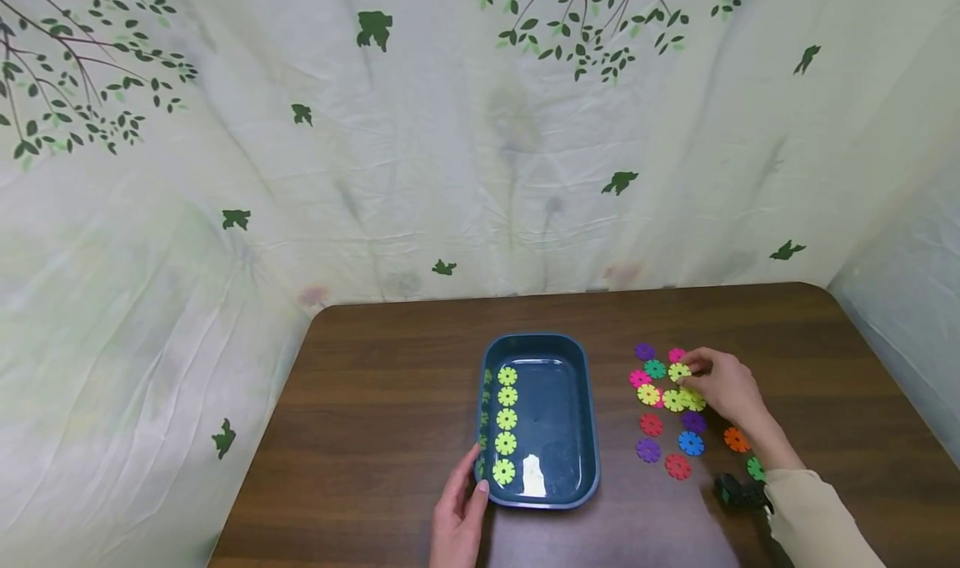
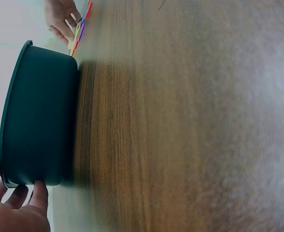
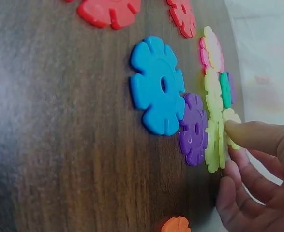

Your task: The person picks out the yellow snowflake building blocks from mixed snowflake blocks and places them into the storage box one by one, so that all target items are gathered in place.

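A dark blue rectangular tray (image 1: 551, 434) lies on the table, with a column of several yellow-green flower-shaped discs (image 1: 506, 419) along its left side. My left hand (image 1: 459, 510) holds the tray's near left corner; the left wrist view shows the fingertips against its outer wall (image 2: 40, 121). To the right of the tray, my right hand (image 1: 726, 387) pinches a yellow flower disc (image 1: 678, 372) between thumb and fingers. Other yellow discs (image 3: 213, 94) lie right beside those fingers, partly overlapping. A purple disc (image 3: 194, 129) and a blue disc (image 3: 157, 87) lie near them.
Red discs (image 1: 678, 466), an orange disc (image 1: 737, 439) and a green disc (image 1: 755, 468) lie nearer the right forearm. Pink and teal discs (image 1: 655, 369) sit at the far side of the group. A black wrist camera (image 1: 738, 493) is on the right wrist. Leaf-printed cloth (image 1: 480, 176) hangs behind the table.
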### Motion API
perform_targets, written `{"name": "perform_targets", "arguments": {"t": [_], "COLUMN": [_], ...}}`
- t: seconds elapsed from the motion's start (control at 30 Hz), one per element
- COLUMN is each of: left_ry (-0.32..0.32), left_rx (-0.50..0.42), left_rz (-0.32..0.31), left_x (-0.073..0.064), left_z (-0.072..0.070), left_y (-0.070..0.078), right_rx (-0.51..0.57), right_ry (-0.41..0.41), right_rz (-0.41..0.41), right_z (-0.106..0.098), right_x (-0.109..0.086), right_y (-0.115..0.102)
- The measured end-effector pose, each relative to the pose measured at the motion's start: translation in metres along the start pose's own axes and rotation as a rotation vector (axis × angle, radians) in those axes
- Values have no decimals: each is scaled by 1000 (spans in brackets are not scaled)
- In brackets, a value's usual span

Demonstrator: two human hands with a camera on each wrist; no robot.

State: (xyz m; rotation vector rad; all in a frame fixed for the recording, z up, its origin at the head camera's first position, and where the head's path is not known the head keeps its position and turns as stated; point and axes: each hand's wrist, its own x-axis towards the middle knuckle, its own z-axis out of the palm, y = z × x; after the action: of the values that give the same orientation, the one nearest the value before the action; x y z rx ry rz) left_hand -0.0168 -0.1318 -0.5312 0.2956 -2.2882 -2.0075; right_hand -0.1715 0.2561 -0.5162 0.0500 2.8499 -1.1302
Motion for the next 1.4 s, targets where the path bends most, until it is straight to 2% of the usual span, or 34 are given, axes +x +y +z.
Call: {"name": "perform_targets", "arguments": {"t": [0.37,0.6,0.83,1.17,1.4], "left_ry": [1,2,1,2,4], "left_rx": [2,0,-6,-2,6], "left_rz": [8,8,11,16,16], "left_x": [0,1,1,0,0], "left_z": [1,1,1,1,1], "left_y": [-1,-1,-1,-1,-1], "right_rx": [42,59,125,131,144], "right_ry": [64,61,52,96,89], "right_rz": [4,-3,-1,-83,-134], "right_z": [-6,-3,1,6,8], "right_x": [-4,-9,-17,-21,-21], "right_y": [-1,-7,-22,-40,-54]}}
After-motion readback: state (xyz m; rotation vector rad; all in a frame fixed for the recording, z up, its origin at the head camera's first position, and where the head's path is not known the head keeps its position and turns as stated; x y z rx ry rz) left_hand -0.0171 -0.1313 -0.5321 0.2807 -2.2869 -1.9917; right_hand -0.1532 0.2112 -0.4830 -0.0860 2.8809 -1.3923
